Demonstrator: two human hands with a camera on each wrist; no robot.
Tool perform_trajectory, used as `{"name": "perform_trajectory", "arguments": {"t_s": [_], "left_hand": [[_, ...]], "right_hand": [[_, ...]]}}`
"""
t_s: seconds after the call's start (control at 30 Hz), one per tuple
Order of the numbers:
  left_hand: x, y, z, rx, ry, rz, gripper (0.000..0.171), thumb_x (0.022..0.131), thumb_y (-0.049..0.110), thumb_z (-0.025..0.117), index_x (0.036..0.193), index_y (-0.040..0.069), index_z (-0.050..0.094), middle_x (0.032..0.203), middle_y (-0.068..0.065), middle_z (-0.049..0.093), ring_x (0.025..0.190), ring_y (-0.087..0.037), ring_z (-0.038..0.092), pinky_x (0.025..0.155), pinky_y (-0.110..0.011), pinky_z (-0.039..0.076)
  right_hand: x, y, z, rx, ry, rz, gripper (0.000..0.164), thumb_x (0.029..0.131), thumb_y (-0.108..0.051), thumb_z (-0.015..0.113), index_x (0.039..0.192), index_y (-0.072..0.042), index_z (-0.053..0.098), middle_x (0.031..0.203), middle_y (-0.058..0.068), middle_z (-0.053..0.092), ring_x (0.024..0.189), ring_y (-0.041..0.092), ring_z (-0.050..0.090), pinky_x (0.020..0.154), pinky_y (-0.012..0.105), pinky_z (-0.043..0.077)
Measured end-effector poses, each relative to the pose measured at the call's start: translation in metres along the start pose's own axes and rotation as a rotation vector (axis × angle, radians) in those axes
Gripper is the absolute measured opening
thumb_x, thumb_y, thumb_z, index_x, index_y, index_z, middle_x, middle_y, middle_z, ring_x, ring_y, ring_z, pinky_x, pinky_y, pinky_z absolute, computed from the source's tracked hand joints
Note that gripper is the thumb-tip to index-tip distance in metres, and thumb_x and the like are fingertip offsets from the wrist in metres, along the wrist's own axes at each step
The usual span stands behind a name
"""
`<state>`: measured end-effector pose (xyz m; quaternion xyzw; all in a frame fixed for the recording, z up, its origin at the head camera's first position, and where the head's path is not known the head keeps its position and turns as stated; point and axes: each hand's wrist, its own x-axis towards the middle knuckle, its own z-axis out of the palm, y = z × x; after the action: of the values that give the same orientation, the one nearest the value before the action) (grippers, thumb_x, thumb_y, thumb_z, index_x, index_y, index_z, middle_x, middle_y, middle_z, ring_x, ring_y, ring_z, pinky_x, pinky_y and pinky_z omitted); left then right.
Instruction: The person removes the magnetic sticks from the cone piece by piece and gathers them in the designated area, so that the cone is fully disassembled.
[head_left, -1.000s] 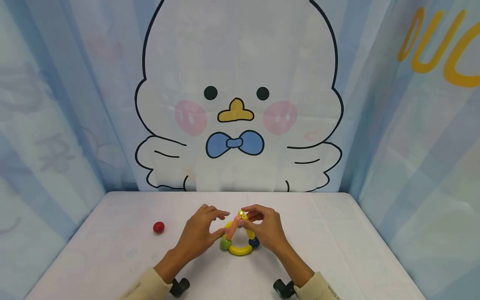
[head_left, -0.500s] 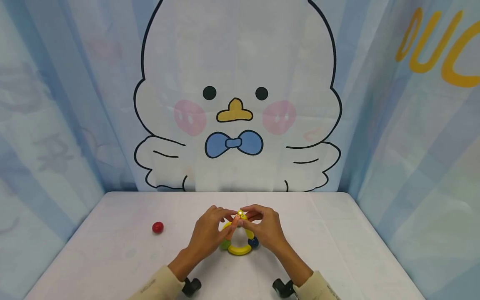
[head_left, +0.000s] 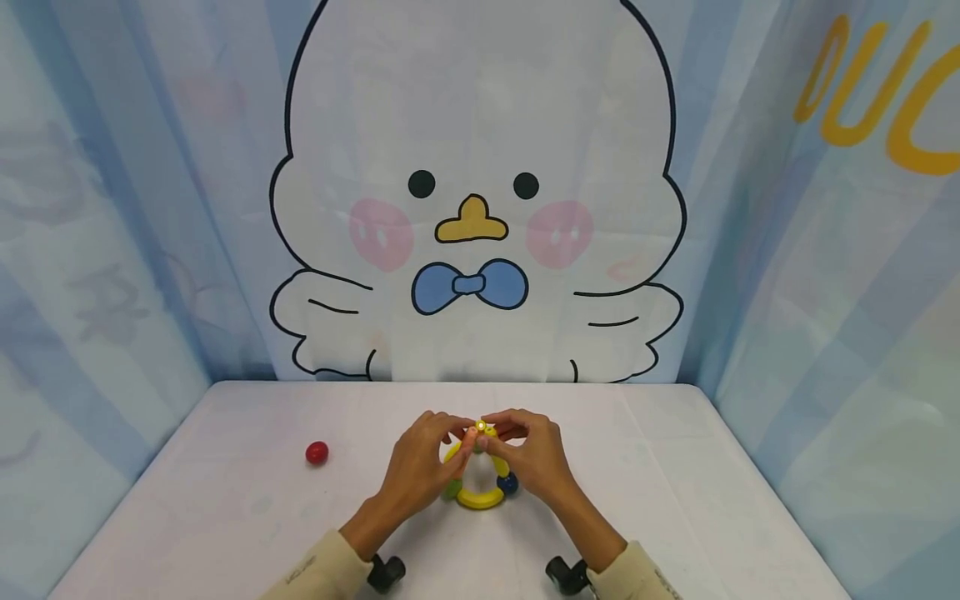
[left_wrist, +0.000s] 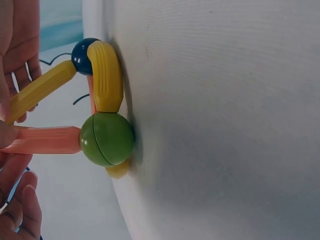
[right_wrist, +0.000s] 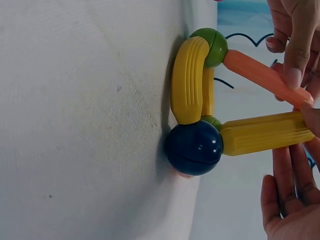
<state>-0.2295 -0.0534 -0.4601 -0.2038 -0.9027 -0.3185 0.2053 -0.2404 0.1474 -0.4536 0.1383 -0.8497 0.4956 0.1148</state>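
Toy frame sits mid-table, on the near half. Base: curved yellow stick [head_left: 481, 499] on the near side, green ball [left_wrist: 107, 139] near left, blue ball [right_wrist: 194, 148] near right, second green ball [right_wrist: 214, 121] at the far side, mostly hidden. Orange stick [right_wrist: 265, 77] leans up and right off the near green ball; yellow stick [right_wrist: 265, 132] leans up off the blue ball. Tips meet at the peak; exact contact hidden by fingers.

Step in hand, as judged: gathering the stick tops into a point. Next move likely calls for steady tips, light squeeze, no sideways push on the base.

Left hand [head_left: 417, 454] pinches the orange stick near its top; right hand [head_left: 542, 454] pinches the yellow one. Forearms angle inward from the near edge, thumbs on the near side, forefingers arched over the peak.

Loose red ball [head_left: 317, 453] on the table [head_left: 637, 483], well apart to the left.
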Motion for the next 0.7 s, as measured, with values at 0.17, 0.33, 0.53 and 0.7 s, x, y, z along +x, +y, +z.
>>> {"name": "perform_trajectory", "arguments": {"t_s": [0.17, 0.33, 0.53, 0.7], "left_hand": [[-0.0002, 0.0008, -0.0018, -0.013, -0.008, -0.005, 0.025, 0.098, 0.03, 0.079, 0.121, 0.02, 0.077, 0.1, 0.008, 0.073, 0.092, -0.01, 0.06, 0.078, -0.024, 0.055], [0.0003, -0.0006, -0.0038, -0.026, -0.024, -0.001, 0.025, 0.096, 0.027, 0.08, 0.12, 0.02, 0.078, 0.099, 0.009, 0.073, 0.092, -0.01, 0.061, 0.078, -0.024, 0.054], [0.0008, -0.0015, -0.0051, -0.049, -0.033, 0.0, 0.023, 0.097, 0.028, 0.079, 0.12, 0.02, 0.078, 0.099, 0.01, 0.074, 0.091, -0.009, 0.06, 0.078, -0.024, 0.054], [0.0002, -0.001, -0.0063, -0.047, -0.028, -0.006, 0.023, 0.099, 0.03, 0.077, 0.119, 0.02, 0.078, 0.098, 0.009, 0.074, 0.09, -0.01, 0.061, 0.077, -0.024, 0.053]], "right_hand": [[-0.001, -0.0018, -0.0001, 0.009, 0.004, 0.023, 0.024, 0.088, -0.026, 0.089, 0.111, -0.022, 0.082, 0.1, -0.006, 0.078, 0.09, 0.011, 0.071, 0.077, 0.022, 0.06], [-0.001, -0.0028, 0.001, -0.001, 0.019, 0.021, 0.019, 0.089, -0.025, 0.088, 0.107, -0.025, 0.083, 0.101, -0.008, 0.077, 0.09, 0.01, 0.071, 0.076, 0.022, 0.059], [-0.0011, -0.0035, 0.0019, -0.023, 0.028, 0.011, 0.015, 0.09, -0.026, 0.087, 0.104, -0.025, 0.083, 0.1, -0.007, 0.076, 0.09, 0.011, 0.071, 0.075, 0.022, 0.059], [-0.0013, -0.0035, 0.0021, -0.033, 0.026, 0.003, 0.014, 0.091, -0.027, 0.086, 0.104, -0.025, 0.083, 0.1, -0.007, 0.076, 0.091, 0.011, 0.07, 0.076, 0.023, 0.058]]}}
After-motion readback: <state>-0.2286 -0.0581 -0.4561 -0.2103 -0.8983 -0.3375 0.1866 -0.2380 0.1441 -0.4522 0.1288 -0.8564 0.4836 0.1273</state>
